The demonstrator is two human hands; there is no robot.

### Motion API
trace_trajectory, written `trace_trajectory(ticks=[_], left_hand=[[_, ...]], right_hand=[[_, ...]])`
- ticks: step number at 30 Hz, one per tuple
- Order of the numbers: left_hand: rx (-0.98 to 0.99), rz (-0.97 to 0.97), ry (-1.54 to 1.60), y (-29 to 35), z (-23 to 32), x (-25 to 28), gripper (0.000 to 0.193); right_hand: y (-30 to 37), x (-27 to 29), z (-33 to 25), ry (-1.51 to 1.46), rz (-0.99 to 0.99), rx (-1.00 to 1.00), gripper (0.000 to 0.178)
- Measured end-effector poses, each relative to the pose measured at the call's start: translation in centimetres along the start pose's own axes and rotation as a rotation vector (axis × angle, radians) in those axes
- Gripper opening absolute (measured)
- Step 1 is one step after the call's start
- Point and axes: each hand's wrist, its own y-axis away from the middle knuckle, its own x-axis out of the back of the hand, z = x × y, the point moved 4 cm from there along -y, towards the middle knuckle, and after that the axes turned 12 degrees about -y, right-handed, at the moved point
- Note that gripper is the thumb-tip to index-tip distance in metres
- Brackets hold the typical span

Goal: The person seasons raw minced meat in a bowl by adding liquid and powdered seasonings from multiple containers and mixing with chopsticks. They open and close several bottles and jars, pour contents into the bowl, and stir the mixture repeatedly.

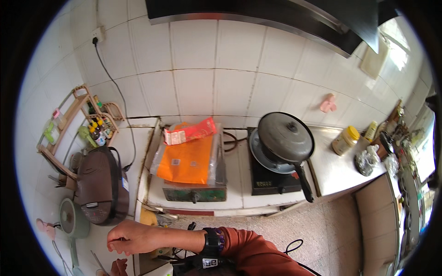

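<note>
My right arm, in a red sleeve with a dark watch (211, 241) and a beaded bracelet, reaches across to the left. My right hand (131, 237) hangs above the left counter in front of a brown rice cooker (102, 188), its fingers curled down; whatever lies in them is hidden. Below it, at the lower edge, only part of my left hand (119, 267) shows, with bent fingers; I cannot make out what it holds. Beside that hand are a thin stick-like thing (98, 261) and a small, cut-off pale rim. A lidded grey-green saucepan (73, 221) stands left of the cooker.
A lidded dark frying pan (286, 138) sits on a black cooktop (276, 186), its handle jutting past the front edge. An orange bag (184, 161) and red packet (191, 132) cover a stove (195, 194). Left stands a bottle rack (69, 112); right, a yellow-lidded jar (345, 140).
</note>
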Motion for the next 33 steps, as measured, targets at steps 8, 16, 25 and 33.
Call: trace_trajectory(ticks=[8, 16, 25, 33], left_hand=[[-0.034, 0.007, 0.069, 4.0, -2.7, -3.9, 0.038], [0.279, 0.126, 0.182, 13.7, -3.2, -1.5, 0.037], [0.051, 0.223, 0.134, 16.5, 2.4, -3.7, 0.017], [0.354, 0.176, 0.158, 25.5, 6.6, -5.0, 0.031]], right_hand=[[6.1, -2.3, 3.5, -0.016, 0.207, -0.093, 0.028], [6.9, -7.2, 2.5, 0.047, 0.002, -0.022, 0.023], [14.8, -4.4, -0.3, -0.076, 0.038, -0.106, 0.027], [17.0, -5.3, 2.4, -0.095, 0.022, -0.337, 0.024]])
